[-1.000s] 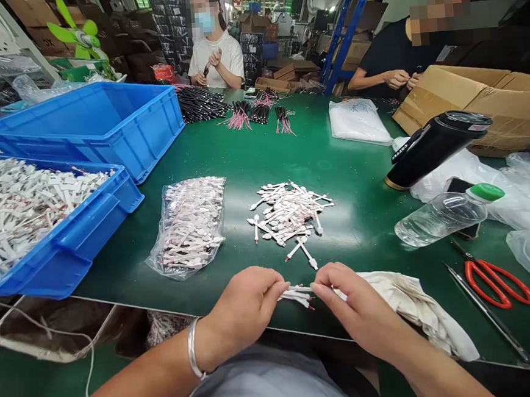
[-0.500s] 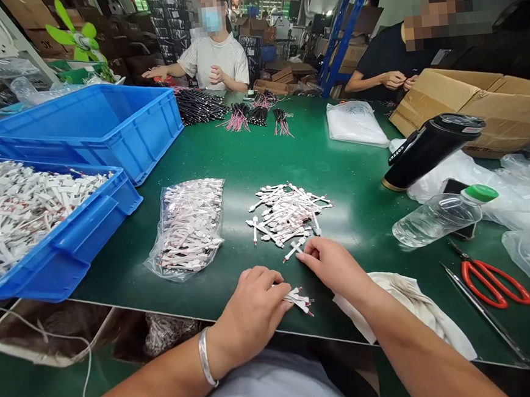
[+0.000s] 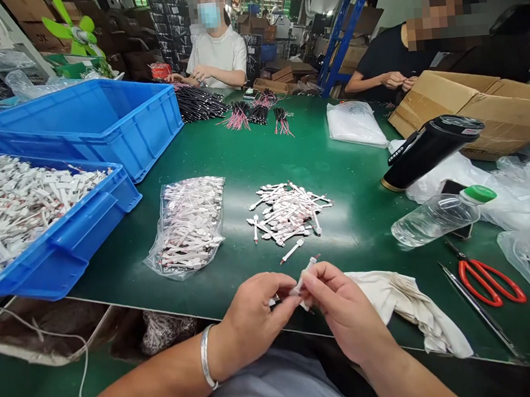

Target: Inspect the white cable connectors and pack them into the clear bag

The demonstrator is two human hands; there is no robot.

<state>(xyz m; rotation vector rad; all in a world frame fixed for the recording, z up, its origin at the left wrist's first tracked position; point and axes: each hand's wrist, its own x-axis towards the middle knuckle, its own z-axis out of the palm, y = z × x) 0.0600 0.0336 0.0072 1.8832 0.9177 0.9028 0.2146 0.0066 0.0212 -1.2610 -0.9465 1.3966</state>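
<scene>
My left hand (image 3: pixel 253 312) is closed on a few short white connector leads, mostly hidden behind its fingers. Close against it, my right hand (image 3: pixel 349 308) pinches a white connector lead (image 3: pixel 306 275) between thumb and fingers, with its reddish wire end pointing up and away. Both hands meet just above the table's near edge. Beyond them lies a loose pile of the same leads (image 3: pixel 289 212) on the green table (image 3: pixel 243 154). One single lead (image 3: pixel 292 251) rests apart, in front of the pile. Left of it is a clear plastic bag (image 3: pixel 192 225) packed with leads.
Blue bins (image 3: pixel 117 133) stand at the left, the nearer one full of white parts. At the right are a white cloth (image 3: pixel 401 298), red-handled scissors (image 3: pixel 489 282), tweezers (image 3: pixel 478 310), a water bottle (image 3: pixel 441 215), a black tumbler (image 3: pixel 430 149) and a carton (image 3: pixel 477 102). Two people sit opposite.
My right hand has come back from the pile toward my left hand, bringing a connector lead. The leads in my left hand are now more hidden. A co-worker opposite has brought their hands together.
</scene>
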